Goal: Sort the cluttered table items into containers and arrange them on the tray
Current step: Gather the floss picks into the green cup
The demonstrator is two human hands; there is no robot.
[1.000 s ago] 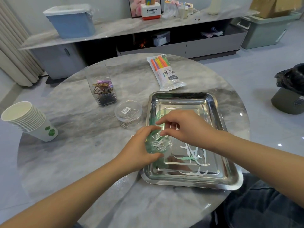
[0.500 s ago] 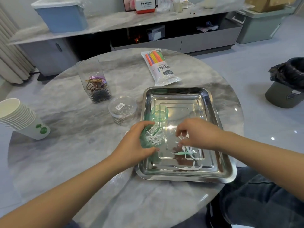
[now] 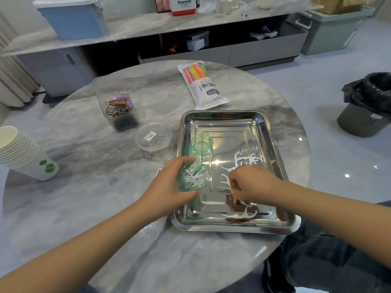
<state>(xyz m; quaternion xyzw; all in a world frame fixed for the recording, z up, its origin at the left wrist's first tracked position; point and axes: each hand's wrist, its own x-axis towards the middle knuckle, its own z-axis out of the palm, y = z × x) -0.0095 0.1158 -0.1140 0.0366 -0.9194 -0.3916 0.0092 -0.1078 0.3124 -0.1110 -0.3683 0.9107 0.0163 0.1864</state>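
A steel tray [image 3: 273, 142] lies on the round marble table. My left hand [image 3: 169, 187] grips a tilted green plastic jar [image 3: 193, 176] at the tray's left edge; white floss picks fill it. The jar's green lid [image 3: 202, 145] stands in the tray just beyond it. Loose white floss picks [image 3: 246, 162] lie scattered on the tray floor. My right hand [image 3: 251, 183] is down among them, fingers curled and pinching at picks near the tray's front.
Left of the tray stand a round clear box of paper clips [image 3: 153, 138] and a tall clear box of hair clips [image 3: 118, 108]. A pack of coloured straws [image 3: 202, 84] lies beyond the tray. Stacked paper cups [image 3: 20, 152] lie at the far left. A bin [image 3: 368, 106] stands on the floor.
My right hand moved from the jar's mouth down to the loose picks at the tray's front. The left hand kept hold of the jar.
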